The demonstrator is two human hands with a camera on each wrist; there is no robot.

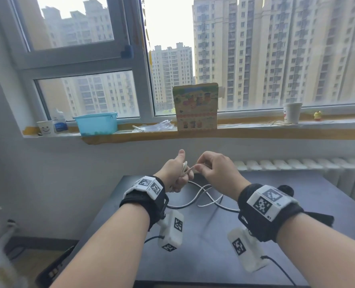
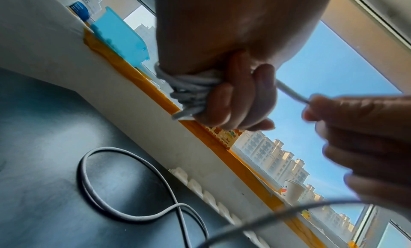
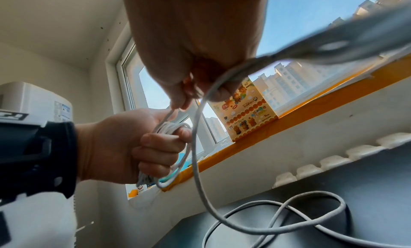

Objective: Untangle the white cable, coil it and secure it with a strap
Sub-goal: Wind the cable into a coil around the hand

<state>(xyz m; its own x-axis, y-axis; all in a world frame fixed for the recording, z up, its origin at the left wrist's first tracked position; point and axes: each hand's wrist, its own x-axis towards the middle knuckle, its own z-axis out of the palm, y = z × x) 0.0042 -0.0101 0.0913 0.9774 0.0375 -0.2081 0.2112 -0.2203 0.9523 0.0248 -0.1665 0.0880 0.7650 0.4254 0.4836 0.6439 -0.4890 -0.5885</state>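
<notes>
My left hand (image 1: 177,173) is raised above the dark table (image 1: 214,256), thumb up, and grips a small bundle of white cable loops (image 2: 191,90) in its curled fingers. The same bundle shows in the right wrist view (image 3: 169,128). My right hand (image 1: 212,169) is close beside it and pinches the white cable (image 2: 291,93) where it leaves the bundle. From the right hand the loose cable (image 3: 195,146) hangs down and lies in crossed loops on the table (image 1: 205,196). No strap is visible.
A windowsill (image 1: 193,134) runs behind the table with a blue basket (image 1: 96,123), a colourful box (image 1: 196,107), paper cups (image 1: 292,113) and a bottle (image 1: 59,121). A white radiator (image 1: 297,165) sits under the sill at the right. Dark device cables trail from my wrist cameras.
</notes>
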